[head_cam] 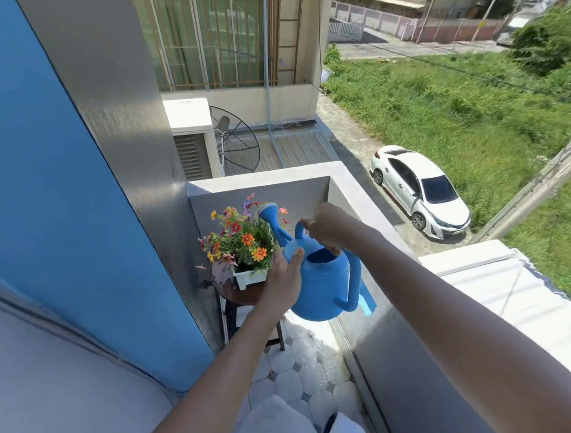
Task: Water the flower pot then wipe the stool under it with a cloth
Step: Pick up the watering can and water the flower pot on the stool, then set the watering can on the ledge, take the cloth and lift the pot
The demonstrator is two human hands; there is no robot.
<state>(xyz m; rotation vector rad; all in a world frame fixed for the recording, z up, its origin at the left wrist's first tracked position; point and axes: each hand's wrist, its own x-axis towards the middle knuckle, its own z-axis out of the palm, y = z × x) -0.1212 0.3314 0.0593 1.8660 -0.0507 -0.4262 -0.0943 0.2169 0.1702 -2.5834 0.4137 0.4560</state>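
White fabric [277, 420] fills the bottom edge nearest the camera, with hexagonal floor tiles [307, 379] beyond it. Above the tiles, both bare forearms reach toward a blue watering can [320, 282]. No label or writing can be read on the can or anything else in view. The right hand [329, 226] is clenched around the can's top handle, while the left hand [283, 277] lies flat against the can's left side, fingers spread, supporting rather than gripping. The can's spout head [270, 213] is tipped up among the blooms of the flower pot [248, 276], a white planter left of the can and just beyond it. The pot rests on a round dark stool [239, 292], tucked into the balcony corner. Left of the can, a grey and blue wall [83, 209] closes in; right of it, the parapet [359, 199] runs close, leaving a narrow tiled strip. Far beyond the can, a white car [417, 191] is parked below.
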